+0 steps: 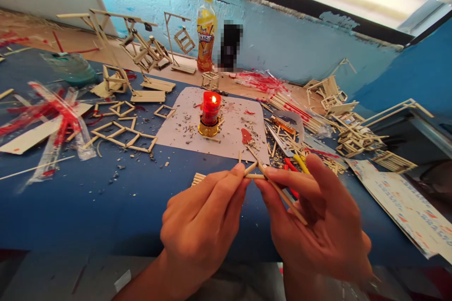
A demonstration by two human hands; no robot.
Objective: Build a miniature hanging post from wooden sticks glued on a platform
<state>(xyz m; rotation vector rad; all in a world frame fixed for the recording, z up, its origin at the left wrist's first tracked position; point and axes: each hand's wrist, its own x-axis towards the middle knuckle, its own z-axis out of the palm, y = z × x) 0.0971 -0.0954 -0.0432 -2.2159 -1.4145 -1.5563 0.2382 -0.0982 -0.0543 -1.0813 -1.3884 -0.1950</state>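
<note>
Thin wooden sticks [254, 176] meet at an angle between my two hands, above the near part of the blue table. My left hand [208, 211] is closed, its thumb and fingertips pinching the left end of these sticks. Closed around the right end is my right hand [318, 221], and a longer wooden stick [287, 202] slants down across its fingers. Fingertips partly hide the joints. Just beyond the hands, a lit red candle [211, 108] stands upright in a gold holder [208, 129] on a scrap-strewn pinkish sheet [176, 127].
Flat stick frames [123, 135] lie left of the sheet. Stick models [141, 54] and a drink bottle [206, 33] stand at the back. Scissors [280, 141], an orange cutter [283, 125] and red-and-yellow handles [300, 163] lie right among loose sticks. A glass jar [72, 68] stands left.
</note>
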